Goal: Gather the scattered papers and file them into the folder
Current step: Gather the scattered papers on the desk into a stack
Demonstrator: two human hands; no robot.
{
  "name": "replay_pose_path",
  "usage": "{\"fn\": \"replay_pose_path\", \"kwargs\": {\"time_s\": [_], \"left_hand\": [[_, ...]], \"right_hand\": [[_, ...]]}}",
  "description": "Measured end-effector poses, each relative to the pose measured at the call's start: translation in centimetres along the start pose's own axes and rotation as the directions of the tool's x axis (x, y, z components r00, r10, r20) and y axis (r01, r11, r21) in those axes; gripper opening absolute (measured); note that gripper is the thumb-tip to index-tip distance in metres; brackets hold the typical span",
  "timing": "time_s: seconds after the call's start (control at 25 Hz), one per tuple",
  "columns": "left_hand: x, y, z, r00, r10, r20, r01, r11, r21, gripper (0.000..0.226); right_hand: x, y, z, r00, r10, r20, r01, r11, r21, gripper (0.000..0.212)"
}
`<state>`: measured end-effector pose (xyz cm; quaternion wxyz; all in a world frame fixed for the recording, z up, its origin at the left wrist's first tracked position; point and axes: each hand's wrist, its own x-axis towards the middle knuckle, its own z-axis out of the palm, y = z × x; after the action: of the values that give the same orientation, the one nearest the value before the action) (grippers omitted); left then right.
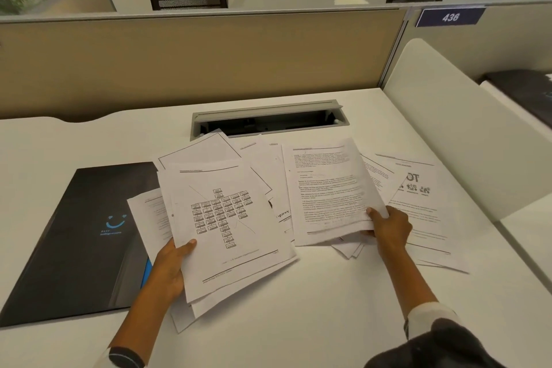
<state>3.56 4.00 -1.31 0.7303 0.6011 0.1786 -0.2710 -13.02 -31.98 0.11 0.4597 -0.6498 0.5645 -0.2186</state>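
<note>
Printed white papers lie fanned across the middle of the white desk (298,308). My left hand (170,266) grips a small stack of papers (224,227) whose top sheet shows a box chart. My right hand (388,227) pinches the lower edge of a text-covered sheet (325,188), lifted slightly over the loose papers (418,203) still flat on the desk at the right. A closed dark folder (80,236) with a blue smile logo lies at the left, partly under the papers.
An open grey cable tray (268,119) is set into the desk behind the papers. A tan partition (194,63) closes the back. A white side divider (454,116) stands at the right, with another dark folder (525,89) beyond it.
</note>
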Motion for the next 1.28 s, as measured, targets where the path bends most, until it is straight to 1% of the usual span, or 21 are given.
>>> {"fn": "replay_pose_path", "kwargs": {"time_s": [0.08, 0.16, 0.2, 0.28, 0.4, 0.44, 0.52, 0.64, 0.72, 0.84, 0.88, 0.92, 0.96, 1.0, 1.04, 1.08, 1.12, 1.16, 1.2, 1.24, 1.28], "left_hand": [[-0.1, -0.1, 0.2, 1.0, -0.002, 0.011, 0.002, 1.0, -0.004, 0.032], [-0.2, 0.2, 0.3, 0.999, -0.001, 0.032, 0.001, 1.0, -0.015, 0.033], [-0.2, 0.3, 0.4, 0.999, -0.003, 0.043, 0.004, 1.0, -0.015, 0.032], [-0.2, 0.3, 0.7, 0.999, -0.004, 0.05, 0.005, 1.0, -0.023, 0.027], [-0.6, 0.5, 1.3, 0.998, 0.01, 0.056, -0.003, 0.993, -0.116, 0.011], [-0.7, 0.6, 1.4, 0.997, 0.019, 0.074, -0.009, 0.991, -0.133, 0.013], [-0.7, 0.7, 1.5, 0.994, 0.012, 0.107, 0.001, 0.992, -0.124, 0.019], [-0.7, 0.4, 1.7, 0.995, 0.035, 0.095, -0.031, 0.999, -0.037, 0.021], [-0.6, 0.1, 1.6, 0.994, 0.056, 0.095, -0.056, 0.998, 0.0, 0.029], [-0.5, -0.3, 1.6, 0.994, 0.038, 0.106, -0.037, 0.999, -0.014, 0.038], [-0.5, -0.4, 1.6, 0.995, 0.028, 0.097, -0.027, 1.0, -0.005, 0.04], [-0.3, -0.5, 1.5, 0.996, 0.019, 0.088, -0.019, 1.0, 0.007, 0.041], [-0.2, -0.6, 1.4, 0.996, 0.015, 0.084, -0.016, 1.0, 0.013, 0.042], [0.0, -0.7, 1.2, 0.996, 0.013, 0.084, -0.015, 1.0, 0.015, 0.042], [0.1, -0.7, 1.0, 0.996, 0.012, 0.083, -0.013, 1.0, 0.017, 0.04], [0.2, -0.7, 0.7, 0.997, 0.008, 0.079, -0.01, 1.0, 0.024, 0.036], [0.3, -0.7, 0.5, 0.997, 0.005, 0.073, -0.008, 1.0, 0.03, 0.032], [0.3, -0.7, 0.3, 0.997, 0.004, 0.071, -0.007, 0.999, 0.035, 0.03], [0.4, -0.7, 0.1, 0.997, 0.001, 0.072, -0.004, 0.999, 0.037, 0.029], [0.5, -0.8, 0.1, 0.997, -0.004, 0.074, 0.001, 0.999, 0.039, 0.029], [0.5, -0.8, 0.0, 0.997, -0.008, 0.078, 0.005, 0.999, 0.041, 0.028]], "right_hand": [[-1.0, -0.4, 0.4, 0.999, 0.026, 0.039, -0.033, 0.983, 0.182, 0.025], [-3.1, -1.3, 1.5, 0.99, 0.006, 0.139, -0.044, 0.961, 0.272, 0.023], [-4.4, -1.7, 2.3, 0.98, -0.026, 0.198, -0.032, 0.958, 0.285, 0.02], [-7.2, -2.1, 3.8, 0.953, -0.092, 0.29, 0.017, 0.967, 0.253, 0.019], [-10.4, -1.8, 5.9, 0.924, -0.187, 0.332, 0.159, 0.981, 0.111, 0.017], [-11.2, -1.6, 6.5, 0.913, -0.209, 0.351, 0.19, 0.978, 0.089, 0.016], [-12.6, -1.5, 7.3, 0.884, -0.234, 0.405, 0.223, 0.972, 0.074, 0.022], [-12.9, -1.4, 7.3, 0.846, -0.263, 0.463, 0.288, 0.957, 0.017, 0.026], [-12.1, -1.3, 6.9, 0.807, -0.265, 0.527, 0.326, 0.945, -0.024, 0.024], [-11.7, -1.2, 6.4, 0.735, -0.258, 0.627, 0.377, 0.924, -0.062, 0.022], [-11.9, -1.1, 6.5, 0.717, -0.247, 0.651, 0.386, 0.919, -0.076, 0.023], [-12.0, -1.1, 6.6, 0.719, -0.244, 0.651, 0.387, 0.918, -0.083, 0.026], [-12.0, -1.2, 6.6, 0.756, -0.25, 0.605, 0.371, 0.925, -0.08, 0.03], [-11.5, -1.4, 6.4, 0.822, -0.264, 0.504, 0.342, 0.937, -0.066, 0.032], [-10.6, -1.6, 5.9, 0.892, -0.281, 0.354, 0.32, 0.946, -0.057, 0.032], [-9.3, -1.7, 5.2, 0.937, -0.292, 0.193, 0.315, 0.943, -0.104, 0.034], [-7.8, -1.8, 4.3, 0.955, -0.289, 0.071, 0.297, 0.928, -0.226, 0.041], [-6.3, -1.7, 3.4, 0.968, -0.252, 0.002, 0.232, 0.888, -0.397, 0.054], [-5.0, -1.6, 2.6, 0.982, -0.183, -0.038, 0.132, 0.823, -0.553, 0.069], [-4.0, -1.7, 2.1, 0.993, -0.104, -0.057, 0.042, 0.759, -0.65, 0.083], [-3.4, -1.9, 1.8, 0.998, -0.034, -0.059, -0.016, 0.726, -0.687, 0.095]]}}
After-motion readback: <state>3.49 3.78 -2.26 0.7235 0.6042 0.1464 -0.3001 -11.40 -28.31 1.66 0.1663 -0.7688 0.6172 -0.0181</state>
